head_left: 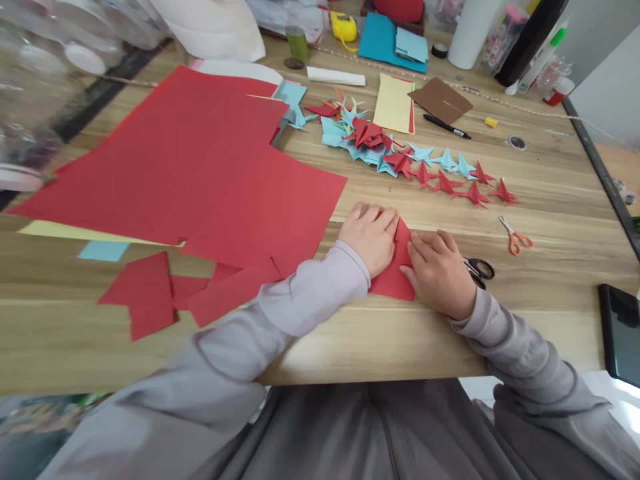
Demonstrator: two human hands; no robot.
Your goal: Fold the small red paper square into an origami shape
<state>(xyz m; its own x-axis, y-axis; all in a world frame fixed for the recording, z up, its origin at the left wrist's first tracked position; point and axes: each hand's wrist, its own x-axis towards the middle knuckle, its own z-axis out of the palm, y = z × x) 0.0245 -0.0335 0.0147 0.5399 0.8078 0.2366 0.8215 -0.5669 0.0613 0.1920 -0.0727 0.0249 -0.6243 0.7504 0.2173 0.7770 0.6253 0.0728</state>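
A small folded sheet of red paper [393, 280] lies on the table in front of me. My left hand [369, 235] holds its upper left part down, fingers bent and pressed together over it. At the right edge, my right hand [440, 270] grips the same sheet with thumb and fingers closed; the fingertips partly hide that edge. Just right of this hand lie black-handled scissors [481, 269], partly covered by it. Beyond both hands, several folded red paper cranes [447, 183] and blue paper cranes [447, 160] form rows leading to a heap.
Large red sheets [200, 160] spread across the left, with smaller red pieces [150, 300] before them. Orange-handled scissors [515, 237] and a dark phone [620, 330] lie at right. Behind are a black pen [447, 126], brown paper [440, 100], and a yellow tape measure [344, 28].
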